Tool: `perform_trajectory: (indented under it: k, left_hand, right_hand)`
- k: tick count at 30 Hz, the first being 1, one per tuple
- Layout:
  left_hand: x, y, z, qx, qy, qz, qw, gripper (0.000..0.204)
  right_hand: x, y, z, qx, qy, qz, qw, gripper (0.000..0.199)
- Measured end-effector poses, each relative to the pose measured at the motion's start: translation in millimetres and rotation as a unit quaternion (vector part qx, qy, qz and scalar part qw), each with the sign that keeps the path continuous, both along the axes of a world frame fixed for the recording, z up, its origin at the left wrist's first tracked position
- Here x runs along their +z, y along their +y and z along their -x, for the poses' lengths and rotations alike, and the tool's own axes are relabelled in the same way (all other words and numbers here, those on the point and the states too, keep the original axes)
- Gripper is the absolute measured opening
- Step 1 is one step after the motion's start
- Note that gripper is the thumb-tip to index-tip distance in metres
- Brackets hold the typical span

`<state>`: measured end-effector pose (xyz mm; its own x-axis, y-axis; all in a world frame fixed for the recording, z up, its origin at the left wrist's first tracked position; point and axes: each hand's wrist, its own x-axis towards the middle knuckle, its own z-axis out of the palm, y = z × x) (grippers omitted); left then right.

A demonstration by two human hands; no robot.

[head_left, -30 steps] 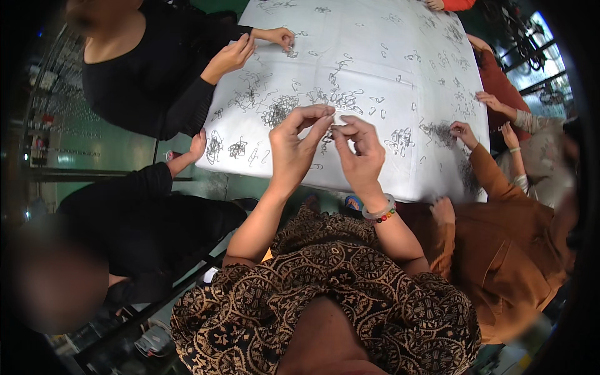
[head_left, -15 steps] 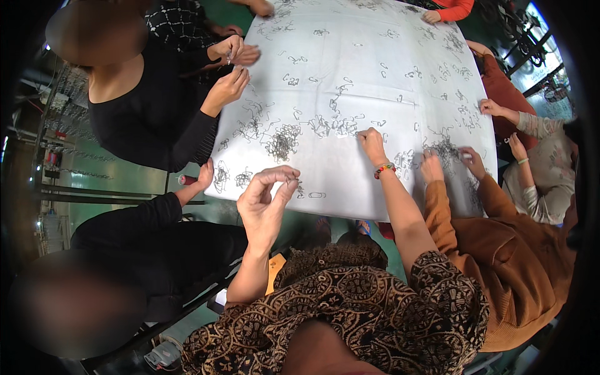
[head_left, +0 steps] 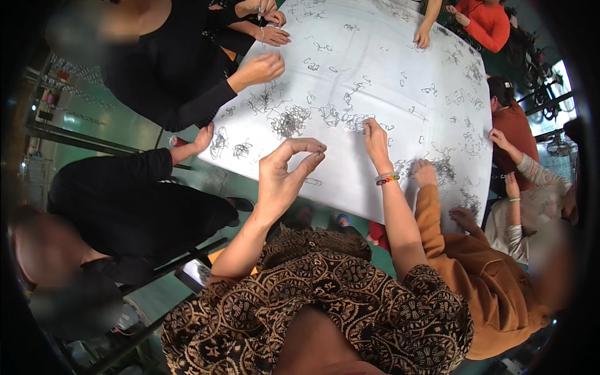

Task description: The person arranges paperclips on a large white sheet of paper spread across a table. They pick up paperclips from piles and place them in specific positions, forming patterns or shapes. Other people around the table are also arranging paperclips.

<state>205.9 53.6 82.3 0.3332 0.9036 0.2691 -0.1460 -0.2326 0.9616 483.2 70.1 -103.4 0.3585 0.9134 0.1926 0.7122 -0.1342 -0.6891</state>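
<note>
My left hand point(head_left: 289, 172) is raised above the near edge of the white-covered table point(head_left: 340, 172). Its thumb and fingertips are pinched together around something dark and too small to make out. Farther right, my right hand point(head_left: 377, 147), with a beaded bracelet at the wrist, rests its closed fingertips at the edge of a scatter of bent wire pieces point(head_left: 337, 117). Whatever those fingers hold is hidden. A denser heap of wire pieces point(head_left: 290, 121) lies beyond my left hand. One elongated wire loop point(head_left: 313, 182) sits close to the near edge.
To my right, a person in a brown corduroy top point(head_left: 475, 281) reaches to a dark wire heap point(head_left: 442, 167). A person in black point(head_left: 125, 194) stands left, one hand point(head_left: 203, 139) on the table corner. Other people work around the table, which carries several more wire clusters.
The view has turned slightly. My left hand has moved right and farther over the table, still pinched. My right hand stays by the scatter. The brown-sleeved neighbour's far hand has drawn back toward the edge.
</note>
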Motion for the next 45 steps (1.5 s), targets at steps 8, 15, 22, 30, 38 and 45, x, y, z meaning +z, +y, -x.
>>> perform_trajectory:
  k: [8, 15, 22, 30, 38, 45]
  left_hand:
    - [-8.8, 7.8, -19.2, -0.048, -0.046, 0.022, 0.998, 0.01]
    - [-5.1, 8.1, -23.1, -0.069, -0.03, 0.016, 0.997, 0.01]
    - [1.5, 4.2, -27.6, -0.071, -0.027, 0.018, 0.997, 0.011]
    - [12.9, 7.9, -24.3, -0.053, -0.028, -0.013, 0.998, 0.011]
    - [12.3, 11.7, -31.7, -0.039, -0.066, -0.019, 0.997, 0.011]
    - [-2.0, 10.5, -26.8, -0.006, 0.086, -0.099, 0.991, 0.013]
  right_hand:
    - [21.7, 17.2, -29.0, -0.055, 0.167, 0.122, 0.977, 0.008]
    - [2.8, 6.8, -36.1, -0.034, 0.126, 0.136, 0.982, 0.01]
    - [-2.1, 3.0, -40.4, -0.083, 0.076, 0.129, 0.985, 0.014]
    - [-78.7, -21.4, -54.4, 0.003, -0.068, 0.083, 0.994, 0.016]
    - [-83.4, -29.4, -30.7, -0.054, -0.236, 0.117, 0.963, 0.011]
    - [121.7, -50.4, 38.5, -0.011, 0.301, -0.181, 0.936, 0.016]
